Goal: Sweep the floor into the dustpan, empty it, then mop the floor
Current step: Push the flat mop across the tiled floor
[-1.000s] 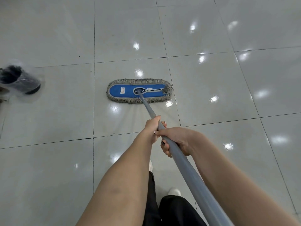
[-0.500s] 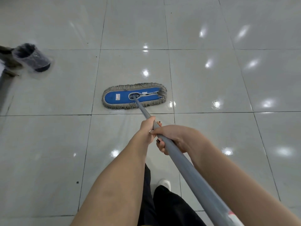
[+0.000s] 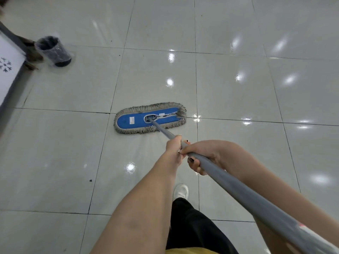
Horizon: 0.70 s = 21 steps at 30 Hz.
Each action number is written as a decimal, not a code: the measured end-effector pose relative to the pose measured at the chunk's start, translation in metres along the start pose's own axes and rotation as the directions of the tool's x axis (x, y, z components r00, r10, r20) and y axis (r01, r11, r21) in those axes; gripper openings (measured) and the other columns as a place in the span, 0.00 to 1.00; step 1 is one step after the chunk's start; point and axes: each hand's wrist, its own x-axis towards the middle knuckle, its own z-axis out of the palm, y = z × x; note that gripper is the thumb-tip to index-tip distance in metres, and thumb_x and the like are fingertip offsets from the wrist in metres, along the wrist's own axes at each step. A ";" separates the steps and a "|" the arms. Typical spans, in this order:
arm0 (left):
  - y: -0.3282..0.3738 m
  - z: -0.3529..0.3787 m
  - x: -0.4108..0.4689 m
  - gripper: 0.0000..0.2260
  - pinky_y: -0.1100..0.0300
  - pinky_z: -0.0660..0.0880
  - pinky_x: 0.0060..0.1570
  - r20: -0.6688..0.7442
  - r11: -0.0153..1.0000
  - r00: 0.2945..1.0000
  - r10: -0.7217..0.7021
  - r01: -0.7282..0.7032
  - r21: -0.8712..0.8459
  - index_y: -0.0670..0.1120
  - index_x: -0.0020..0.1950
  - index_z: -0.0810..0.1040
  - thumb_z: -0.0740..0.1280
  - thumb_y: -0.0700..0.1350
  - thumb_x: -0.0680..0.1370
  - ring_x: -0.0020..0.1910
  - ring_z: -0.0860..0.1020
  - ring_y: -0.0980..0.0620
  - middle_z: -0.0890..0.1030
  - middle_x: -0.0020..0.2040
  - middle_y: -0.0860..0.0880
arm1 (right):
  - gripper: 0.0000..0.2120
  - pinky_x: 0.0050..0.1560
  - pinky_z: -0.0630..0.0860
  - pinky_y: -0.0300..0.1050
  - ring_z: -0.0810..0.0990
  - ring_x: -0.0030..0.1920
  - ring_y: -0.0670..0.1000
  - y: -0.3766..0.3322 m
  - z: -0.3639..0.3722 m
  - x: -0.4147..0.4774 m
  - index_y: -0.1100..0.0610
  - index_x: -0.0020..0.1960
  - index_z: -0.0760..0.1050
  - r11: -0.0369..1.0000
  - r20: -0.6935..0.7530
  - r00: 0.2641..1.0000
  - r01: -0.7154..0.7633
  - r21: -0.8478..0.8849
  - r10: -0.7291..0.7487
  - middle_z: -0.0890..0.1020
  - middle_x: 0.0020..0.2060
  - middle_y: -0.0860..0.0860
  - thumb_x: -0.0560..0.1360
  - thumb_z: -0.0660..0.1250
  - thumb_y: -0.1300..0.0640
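Note:
A flat blue mop head (image 3: pixel 135 120) with a grey string fringe lies on the glossy tiled floor (image 3: pixel 238 92), straddling a tile joint. Its grey handle (image 3: pixel 247 195) runs back toward the lower right corner. My left hand (image 3: pixel 174 146) grips the handle lower down, nearer the mop head. My right hand (image 3: pixel 203 154) grips it just behind, fingers curled under the pole. Both forearms stretch forward from the bottom of the view.
A small black bin (image 3: pixel 53 51) lined with a clear bag stands at the upper left, beside a white panel (image 3: pixel 9 70) with a dark frame. A dark speck (image 3: pixel 90 180) lies on the floor at left. My white shoe (image 3: pixel 181 190) and black trouser leg show below my arms.
I have walked forward with the mop: the tile joints and the bin have slid closer and down in view. Both hands keep the same hold on the handle.

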 end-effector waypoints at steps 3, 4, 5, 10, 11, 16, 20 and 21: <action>-0.016 -0.021 -0.021 0.05 0.59 0.72 0.30 0.039 1.000 0.999 -0.001 0.002 -0.017 0.40 0.50 0.67 0.57 0.41 0.80 0.31 0.72 0.51 0.71 0.35 0.45 | 0.19 0.18 0.66 0.31 0.68 0.15 0.44 0.020 0.025 -0.006 0.56 0.31 0.64 1.000 -0.020 1.000 -0.024 0.003 0.024 0.69 0.18 0.49 0.78 0.61 0.50; -0.021 -0.030 -0.028 0.05 0.60 0.72 0.29 0.032 1.000 0.999 -0.002 0.002 -0.013 0.40 0.51 0.67 0.58 0.41 0.80 0.31 0.72 0.51 0.71 0.35 0.46 | 0.19 0.18 0.66 0.31 0.68 0.15 0.44 0.026 0.035 -0.008 0.56 0.32 0.64 1.000 -0.026 0.999 -0.022 0.010 0.022 0.69 0.18 0.49 0.78 0.62 0.50; -0.027 -0.041 -0.035 0.05 0.60 0.71 0.29 0.010 1.000 1.000 -0.008 0.008 -0.003 0.40 0.52 0.67 0.58 0.42 0.80 0.31 0.72 0.51 0.71 0.35 0.46 | 0.18 0.18 0.66 0.31 0.68 0.15 0.44 0.034 0.049 -0.010 0.57 0.32 0.64 1.000 -0.035 0.999 -0.019 0.016 0.020 0.69 0.18 0.49 0.78 0.62 0.51; -0.046 -0.085 -0.061 0.07 0.60 0.72 0.30 -0.002 0.998 1.000 -0.008 0.008 0.065 0.40 0.52 0.68 0.58 0.44 0.81 0.32 0.73 0.51 0.72 0.35 0.46 | 0.16 0.19 0.67 0.31 0.69 0.15 0.45 0.064 0.099 -0.013 0.57 0.34 0.65 0.998 -0.064 0.998 -0.004 0.070 0.008 0.70 0.19 0.50 0.77 0.64 0.52; -0.050 -0.092 -0.065 0.07 0.60 0.72 0.30 -0.009 0.997 1.000 -0.007 0.008 0.078 0.40 0.52 0.68 0.58 0.44 0.81 0.32 0.73 0.52 0.72 0.35 0.46 | 0.16 0.19 0.67 0.31 0.69 0.15 0.45 0.070 0.107 -0.015 0.57 0.33 0.66 0.997 -0.062 0.998 -0.003 0.075 0.007 0.70 0.19 0.50 0.77 0.64 0.52; -0.080 -0.113 -0.083 0.06 0.62 0.71 0.25 -0.008 0.993 0.999 -0.032 0.032 0.110 0.41 0.52 0.67 0.58 0.44 0.81 0.30 0.72 0.52 0.72 0.34 0.47 | 0.17 0.19 0.67 0.31 0.69 0.15 0.45 0.106 0.126 -0.023 0.57 0.32 0.66 0.996 -0.055 0.998 0.022 0.088 -0.018 0.70 0.17 0.50 0.78 0.63 0.53; -0.107 -0.116 -0.096 0.06 0.63 0.72 0.24 -0.007 0.994 0.999 -0.043 0.043 0.100 0.42 0.53 0.67 0.58 0.45 0.81 0.31 0.72 0.52 0.71 0.34 0.47 | 0.18 0.18 0.66 0.31 0.68 0.15 0.45 0.134 0.127 -0.029 0.57 0.32 0.64 0.998 -0.042 0.999 0.022 0.059 -0.020 0.70 0.17 0.50 0.78 0.62 0.53; -0.114 -0.116 -0.099 0.06 0.64 0.72 0.22 -0.004 0.993 0.999 -0.044 0.044 0.106 0.42 0.52 0.67 0.57 0.45 0.81 0.31 0.72 0.52 0.71 0.34 0.47 | 0.18 0.18 0.66 0.31 0.68 0.15 0.45 0.142 0.126 -0.030 0.57 0.32 0.64 0.999 -0.037 0.999 0.021 0.047 -0.020 0.70 0.17 0.50 0.78 0.62 0.52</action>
